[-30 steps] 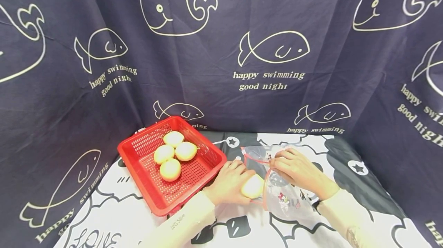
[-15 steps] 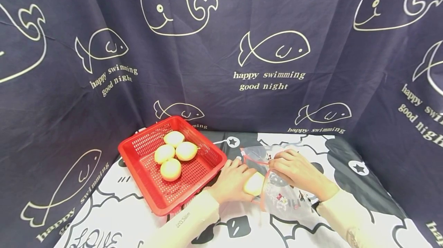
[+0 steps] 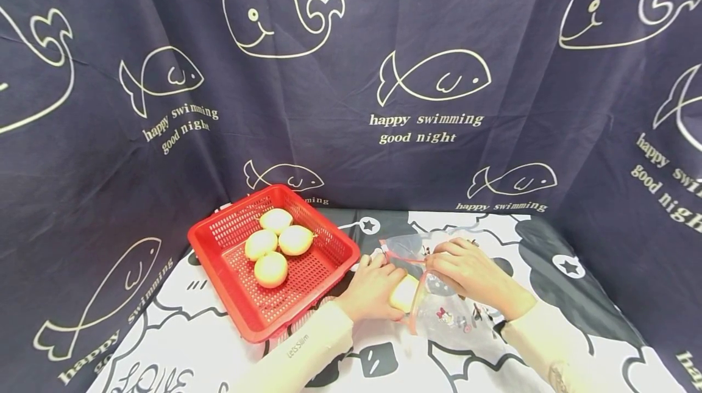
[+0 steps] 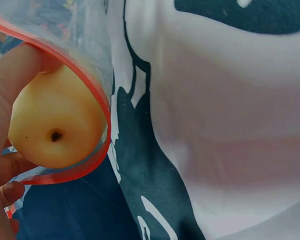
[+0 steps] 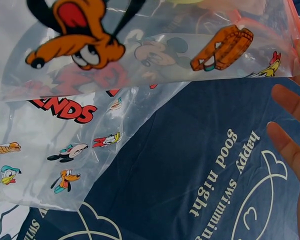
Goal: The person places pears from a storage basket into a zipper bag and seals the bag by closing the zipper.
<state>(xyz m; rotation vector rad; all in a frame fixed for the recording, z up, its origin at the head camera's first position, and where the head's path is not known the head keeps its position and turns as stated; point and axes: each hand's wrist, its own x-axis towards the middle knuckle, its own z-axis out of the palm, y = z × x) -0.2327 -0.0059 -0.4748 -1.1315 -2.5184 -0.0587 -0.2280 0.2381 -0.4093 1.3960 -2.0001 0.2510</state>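
Note:
My left hand [image 3: 373, 289] grips a yellow pear [image 4: 60, 120] with thumb and fingers curled around it. In the left wrist view, the pear sits in the mouth of a clear plastic zip bag [image 3: 452, 317], inside its red edge, its dark blossom end showing. My right hand [image 3: 474, 274] pinches the bag's red edge and holds the mouth apart. Cartoon figures are printed on the bag; in the right wrist view only the fingertips [image 5: 285, 102] show at the right border, and the bag's body spreads across the upper left.
A red plastic basket [image 3: 225, 295] with perforated walls stands left of my left hand. Several yellow pears [image 3: 270, 269] lie in it. Black-and-white cartoon cloth [image 3: 378, 359] covers the table. A dark blue printed curtain [image 3: 340, 106] encloses the back and sides.
My left hand has shifted slightly right with the pear, which sits a bit deeper in the bag's mouth. The bag's near edge has moved slightly left around it. My right hand stays nearly still.

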